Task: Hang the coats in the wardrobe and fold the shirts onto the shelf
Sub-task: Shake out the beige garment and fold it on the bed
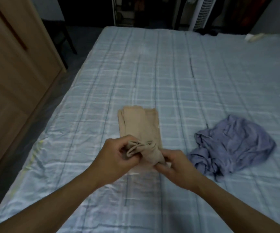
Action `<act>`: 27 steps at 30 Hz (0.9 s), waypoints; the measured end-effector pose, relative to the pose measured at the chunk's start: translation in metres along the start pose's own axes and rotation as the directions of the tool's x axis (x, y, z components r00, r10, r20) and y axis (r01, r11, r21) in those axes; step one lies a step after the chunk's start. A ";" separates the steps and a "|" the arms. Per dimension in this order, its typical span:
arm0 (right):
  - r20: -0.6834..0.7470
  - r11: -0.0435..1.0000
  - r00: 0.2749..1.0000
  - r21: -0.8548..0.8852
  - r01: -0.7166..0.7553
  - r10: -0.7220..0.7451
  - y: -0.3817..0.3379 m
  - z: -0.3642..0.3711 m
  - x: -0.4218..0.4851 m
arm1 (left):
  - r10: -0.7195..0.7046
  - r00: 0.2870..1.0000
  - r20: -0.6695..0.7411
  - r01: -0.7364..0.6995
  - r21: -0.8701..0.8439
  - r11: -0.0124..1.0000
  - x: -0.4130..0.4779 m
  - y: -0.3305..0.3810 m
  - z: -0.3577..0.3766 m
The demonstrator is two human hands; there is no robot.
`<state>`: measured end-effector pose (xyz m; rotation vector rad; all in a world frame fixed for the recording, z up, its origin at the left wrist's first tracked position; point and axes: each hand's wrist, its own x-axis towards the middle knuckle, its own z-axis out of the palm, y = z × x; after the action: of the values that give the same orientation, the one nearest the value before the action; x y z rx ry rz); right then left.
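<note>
A beige garment (140,122) lies folded into a long strip on the bed, running away from me. Its near end is bunched up between both hands. My left hand (114,155) pinches the gathered left part of that end, fingers curled round the cloth. My right hand (172,167) grips the right part, thumb on top. A crumpled blue-purple shirt (233,145) lies in a heap on the bed to the right of my hands, apart from them.
The bed (169,73) has a pale blue checked cover. A light wooden wardrobe (13,68) stands along the left. A dark open closet (144,12) and a white fan column (201,14) are beyond the bed. Small items (253,37) lie at the far right.
</note>
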<state>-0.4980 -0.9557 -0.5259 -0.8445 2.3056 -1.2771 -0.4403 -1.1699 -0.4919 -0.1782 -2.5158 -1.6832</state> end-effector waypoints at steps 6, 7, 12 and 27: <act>-0.266 0.994 0.964 0.111 0.001 0.029 0.002 0.002 0.017 | 0.028 0.990 -0.139 -0.018 0.075 0.997 0.022 -0.003 0.004; -0.294 0.993 0.955 0.118 -0.003 0.038 0.001 0.003 0.020 | 0.031 0.987 -0.159 -0.016 0.093 0.995 0.024 -0.003 0.004; -0.379 0.994 0.924 0.105 -0.014 0.053 0.006 0.005 0.033 | 0.045 0.972 -0.230 -0.001 0.186 0.983 0.036 -0.009 0.003; -0.414 0.990 0.905 0.136 -0.042 0.096 0.037 -0.005 0.122 | -0.055 0.931 -0.360 0.158 0.262 0.952 0.124 -0.054 -0.011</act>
<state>-0.6049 -1.0180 -0.5584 -0.4727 2.5117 -1.6858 -0.5705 -1.1960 -0.5178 0.2677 -2.4868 -1.2220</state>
